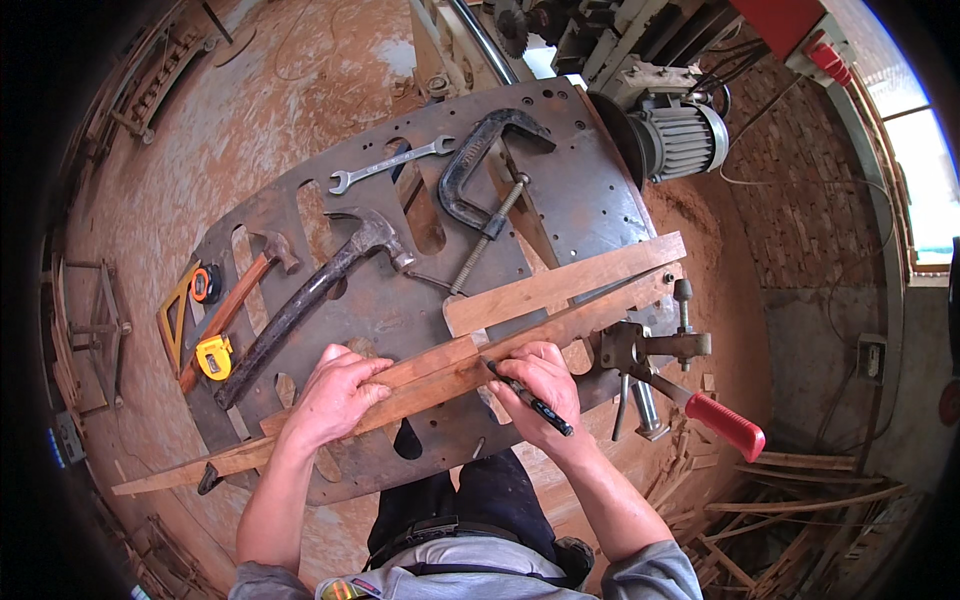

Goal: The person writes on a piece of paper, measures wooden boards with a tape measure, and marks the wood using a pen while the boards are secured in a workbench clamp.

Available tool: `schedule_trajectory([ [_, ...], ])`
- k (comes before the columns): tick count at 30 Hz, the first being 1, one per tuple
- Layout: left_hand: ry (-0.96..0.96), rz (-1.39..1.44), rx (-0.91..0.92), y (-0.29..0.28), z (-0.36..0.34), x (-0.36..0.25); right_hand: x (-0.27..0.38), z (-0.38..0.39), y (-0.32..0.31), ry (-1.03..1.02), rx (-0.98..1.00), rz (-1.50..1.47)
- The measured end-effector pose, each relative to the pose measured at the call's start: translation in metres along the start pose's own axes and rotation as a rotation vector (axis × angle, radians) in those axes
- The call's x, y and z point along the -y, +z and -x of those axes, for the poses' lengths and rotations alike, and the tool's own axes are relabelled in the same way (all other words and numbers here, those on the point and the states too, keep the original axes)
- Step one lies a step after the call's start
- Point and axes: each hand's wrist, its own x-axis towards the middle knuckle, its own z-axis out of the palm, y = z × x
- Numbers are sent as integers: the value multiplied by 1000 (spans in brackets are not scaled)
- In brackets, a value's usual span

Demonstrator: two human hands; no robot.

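My left hand (340, 395) is closed on a short wooden strip (430, 362), pressing it against a long wooden strip (590, 318) that crosses the metal table. In my right hand (540, 390) is a black marker pen (537, 402). Its tip meets the wood close to the short strip's right end. That hand's fingers also rest against the long strip. Beyond it lies a separate wooden board (565, 283), set at nearly the same slant. A toggle clamp with a red handle (725, 425) stands by the long strip's right end.
The slotted metal table (560, 215) carries a C-clamp (455, 185), an open-ended wrench (390, 165), a black-handled claw hammer (310, 300), a wooden-handled hammer (235, 300), a yellow tape measure (214, 357), an orange-black tape measure (205, 284) and a triangular square (172, 320). A motor (680, 140) sits far right.
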Motion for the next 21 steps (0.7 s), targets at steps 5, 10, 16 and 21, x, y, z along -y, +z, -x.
schedule_trajectory([
  [5, -9, -1, 17, -2, 0, -2, 1, 0, -1, -3, -2, -3],
  [10, 3, -10, 27, -2, -1, 1, 1, 0, -1, 7, -1, -4],
  [16, 14, -13, 35, -3, -2, 3, 0, 1, -1, 9, 8, -1],
  [21, 16, -13, 35, -3, -2, 2, 4, -1, 0, 22, -16, 5],
])
